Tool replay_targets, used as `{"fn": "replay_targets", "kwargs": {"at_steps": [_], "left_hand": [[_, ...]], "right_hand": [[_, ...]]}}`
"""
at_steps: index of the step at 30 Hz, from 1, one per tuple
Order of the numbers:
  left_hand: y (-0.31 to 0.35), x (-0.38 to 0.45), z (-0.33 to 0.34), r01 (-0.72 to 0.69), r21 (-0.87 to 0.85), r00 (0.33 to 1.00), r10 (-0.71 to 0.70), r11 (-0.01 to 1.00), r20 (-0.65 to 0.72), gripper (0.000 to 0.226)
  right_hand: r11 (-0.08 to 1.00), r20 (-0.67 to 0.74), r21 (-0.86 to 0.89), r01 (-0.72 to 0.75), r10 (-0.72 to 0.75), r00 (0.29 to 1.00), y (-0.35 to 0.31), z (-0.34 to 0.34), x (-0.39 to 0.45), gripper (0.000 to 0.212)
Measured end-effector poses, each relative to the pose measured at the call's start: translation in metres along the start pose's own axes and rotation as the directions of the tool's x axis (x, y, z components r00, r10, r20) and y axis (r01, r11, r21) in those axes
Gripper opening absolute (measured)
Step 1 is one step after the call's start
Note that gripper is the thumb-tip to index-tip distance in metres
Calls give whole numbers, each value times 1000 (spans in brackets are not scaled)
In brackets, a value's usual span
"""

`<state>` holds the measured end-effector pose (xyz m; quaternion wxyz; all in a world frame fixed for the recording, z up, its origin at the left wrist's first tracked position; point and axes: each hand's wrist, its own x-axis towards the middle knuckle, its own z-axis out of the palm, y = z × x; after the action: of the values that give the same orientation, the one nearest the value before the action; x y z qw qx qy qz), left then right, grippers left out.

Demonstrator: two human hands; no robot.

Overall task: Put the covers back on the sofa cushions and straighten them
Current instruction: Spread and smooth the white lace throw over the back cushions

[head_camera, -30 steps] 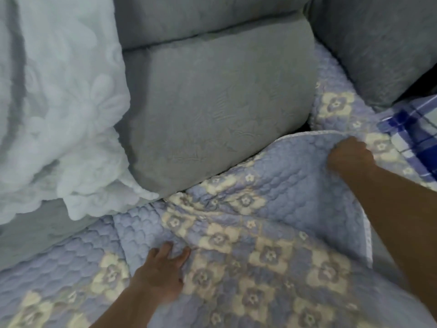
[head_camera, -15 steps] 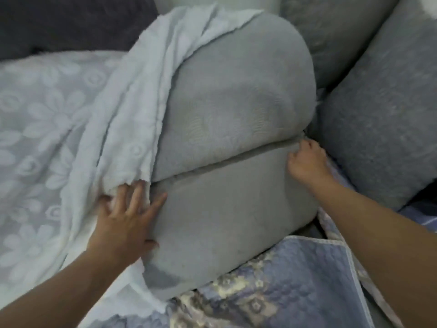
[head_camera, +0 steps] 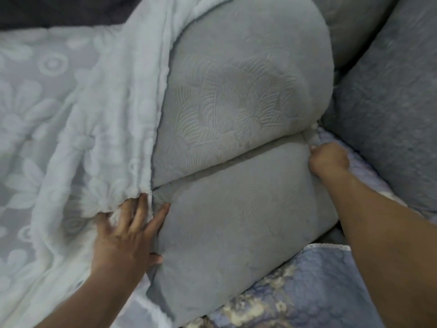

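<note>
I see two grey cushions [head_camera: 236,162] stacked centre, plush, embossed with leaves. My left hand [head_camera: 123,235] lies flat with fingers spread wide, touching the lower cushion's left end and the white fleecy floral cover [head_camera: 99,143] draped there. My right hand [head_camera: 328,159] curls at the seam on the right, apparently pinching a white tuft. A quilted blue cover [head_camera: 314,287] lies near.

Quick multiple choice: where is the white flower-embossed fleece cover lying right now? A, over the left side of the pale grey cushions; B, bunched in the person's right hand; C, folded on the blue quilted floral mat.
A: the white flower-embossed fleece cover drapes the left side of the pale grey cushions, its lower edge at the left hand.
</note>
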<state>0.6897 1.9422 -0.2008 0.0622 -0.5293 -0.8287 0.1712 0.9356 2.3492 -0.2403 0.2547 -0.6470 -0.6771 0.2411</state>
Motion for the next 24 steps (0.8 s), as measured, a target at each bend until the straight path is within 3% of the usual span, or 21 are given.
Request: {"fn": "replay_targets", "kwargs": {"at_steps": [3, 5, 7, 8, 11, 12, 14, 16, 17, 19, 21, 22, 24], "left_hand": [[-5, 0, -4, 8, 22, 1000, -8, 1000, -3, 129], [-8, -6, -4, 33, 79, 999, -32, 996, -5, 127], [-16, -21, -10, -30, 39, 998, 32, 999, -57, 122], [-22, -31, -15, -81, 31, 994, 83, 996, -70, 110], [-73, -72, -53, -193, 143, 950, 221, 971, -219, 38], [-101, -81, -71, -147, 158, 944, 186, 976, -273, 28], [-172, -95, -123, 103, 132, 929, -48, 986, -368, 14], [-245, -98, -178, 403, 111, 833, -314, 908, -456, 19], [-269, -97, -198, 484, 117, 802, -386, 867, -456, 25], [-291, -95, -221, 650, 93, 736, -594, 754, -325, 35], [-290, -88, -217, 716, -75, 687, -719, 694, -107, 45], [-281, -82, -210, 700, -168, 706, -708, 694, 16, 49], [-262, -72, -196, 601, -297, 791, -605, 742, 87, 62]], "right_hand": [[997, -28, -73, -19, 17, 999, -8, -30, -26, 44], [979, -40, -174, -107, 101, 994, -8, -65, -47, 46], [964, -48, -196, -178, 171, 984, -8, -95, -63, 46], [962, -42, -178, -205, 201, 979, -6, -104, -67, 44], [952, 28, -228, -206, 218, 976, -22, -143, -94, 39], [943, 56, -255, -212, 234, 971, -29, -152, -104, 39], [932, 105, -307, -192, 233, 967, -43, -166, -130, 43], [923, 244, -362, -132, 231, 942, -68, -163, -155, 50], [919, 327, -386, -75, 212, 921, -79, -160, -166, 50], [943, 468, -332, -19, 182, 865, -105, -142, -194, 46], [943, 575, -311, 119, 87, 813, -133, -119, -226, 49], [939, 603, -284, 195, 17, 797, -147, -107, -242, 50], [909, 651, -201, 365, -154, 743, -175, -81, -281, 45]]}}
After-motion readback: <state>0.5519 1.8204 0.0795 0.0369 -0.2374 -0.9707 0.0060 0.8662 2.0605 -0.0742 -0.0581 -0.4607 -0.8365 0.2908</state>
